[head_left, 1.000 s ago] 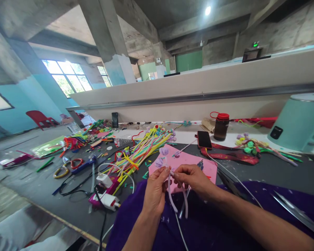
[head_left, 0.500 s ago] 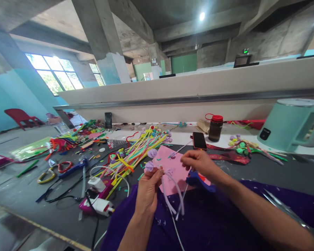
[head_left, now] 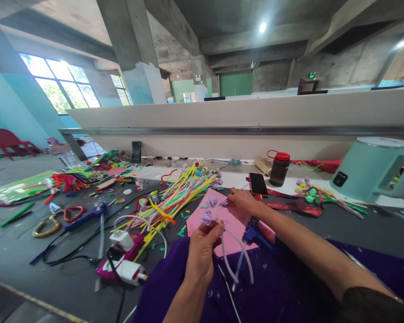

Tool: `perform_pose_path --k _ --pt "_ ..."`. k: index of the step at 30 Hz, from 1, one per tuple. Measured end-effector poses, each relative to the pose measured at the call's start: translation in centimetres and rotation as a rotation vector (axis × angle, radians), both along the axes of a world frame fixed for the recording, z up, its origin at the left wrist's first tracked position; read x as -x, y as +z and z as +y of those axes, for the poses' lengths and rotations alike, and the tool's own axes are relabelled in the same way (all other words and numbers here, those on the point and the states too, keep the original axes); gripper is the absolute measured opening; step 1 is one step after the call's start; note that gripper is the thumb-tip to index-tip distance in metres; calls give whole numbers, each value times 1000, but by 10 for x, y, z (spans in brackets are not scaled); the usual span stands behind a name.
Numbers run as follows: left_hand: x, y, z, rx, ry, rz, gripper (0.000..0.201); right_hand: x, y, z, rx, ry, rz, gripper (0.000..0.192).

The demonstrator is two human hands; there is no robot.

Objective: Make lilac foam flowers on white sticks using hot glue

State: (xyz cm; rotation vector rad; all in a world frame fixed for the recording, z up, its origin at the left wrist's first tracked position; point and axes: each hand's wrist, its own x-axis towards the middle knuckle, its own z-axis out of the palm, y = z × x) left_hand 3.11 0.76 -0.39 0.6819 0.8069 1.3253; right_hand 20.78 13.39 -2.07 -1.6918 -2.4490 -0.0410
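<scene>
Pipe-cleaner flowers (head_left: 208, 211), 2 lilac blooms, sit pinched in the left hand (head_left: 202, 246), fingers clamped on their stems. Right hand (head_left: 240, 199) reaches onto the pink sheet (head_left: 202, 211), fingertips closed on a small lilac piece (head_left: 225, 202).

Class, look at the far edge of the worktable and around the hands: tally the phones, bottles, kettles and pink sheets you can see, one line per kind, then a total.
Phones: 2, the red-cased phone and the upright dark phone
Bottles: 1, the red-capped bottle
Kettles: 1, the mint kettle
Pink sheets: 1, the pink sheet
Total: 5
</scene>
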Motion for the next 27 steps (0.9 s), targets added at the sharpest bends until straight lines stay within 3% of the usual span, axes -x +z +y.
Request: perform_pose_path --k 4,10,14,17,20,22,27 --pt "1 -4 1 17 -12 25 20 6 -3 4 -42 68 6 15" --pt "4 -7 3 -12 -8 26 21 3 31 -18 -216 151 219 17" --pt "5 -6 2 -44 -5 -3 20 5 60 -58 -311 176 440 17" --pt "6 -6 3 -51 12 53 22 4 80 -97 -301 169 1006 11" --pt "6 -6 4 -41 73 133 21 -5 100 -139 -340 104 1332 14" --pt "5 -6 4 -53 100 168 21 -11 109 -164 -388 70 1449 15" --pt "0 -4 0 -100 134 218 25 -7 104 -188 -172 131 1420 12"
